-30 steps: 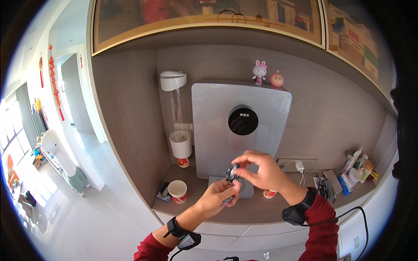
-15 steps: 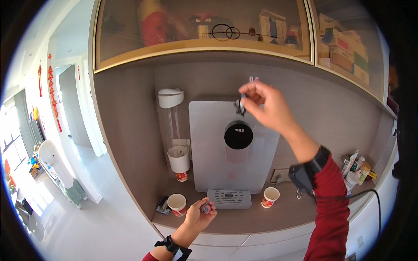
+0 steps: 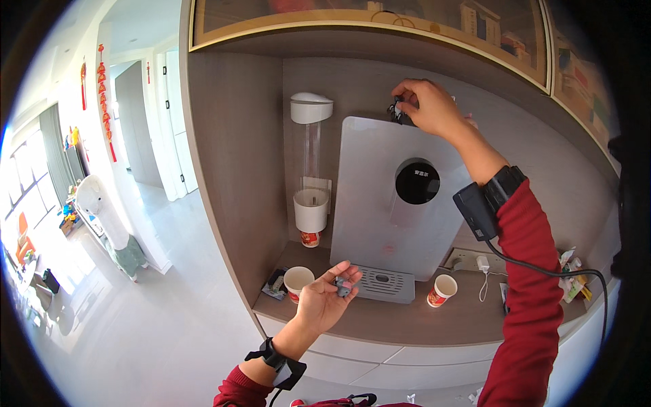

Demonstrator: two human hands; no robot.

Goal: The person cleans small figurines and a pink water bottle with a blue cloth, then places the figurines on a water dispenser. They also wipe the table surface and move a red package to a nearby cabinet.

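Note:
A small black-and-grey figurine (image 3: pixel 399 111) is pinched in my right hand (image 3: pixel 428 107). It is at the top edge of the grey water dispenser (image 3: pixel 369 176); whether it rests there I cannot tell. My left hand (image 3: pixel 321 305) is palm up in front of the dispenser's drip tray (image 3: pixel 385 281), with fingers curled round a small grey-and-pink figurine (image 3: pixel 344 287). Just behind the left hand stands a red-and-white paper cup (image 3: pixel 298 279). Something pink, mostly hidden, shows behind my right wrist.
Another paper cup (image 3: pixel 442 290) stands right of the drip tray. A white cup holder (image 3: pixel 311 210) is fixed left of the dispenser. A glass-fronted cabinet (image 3: pixel 380 27) hangs overhead. A white charger (image 3: pixel 483 264) sits in the socket, near clutter at the right.
The view has shifted and tilted. My right hand has risen with the black-and-grey figurine, from before the panel to its top edge. My left hand's fingers have loosened, showing more of its figurine.

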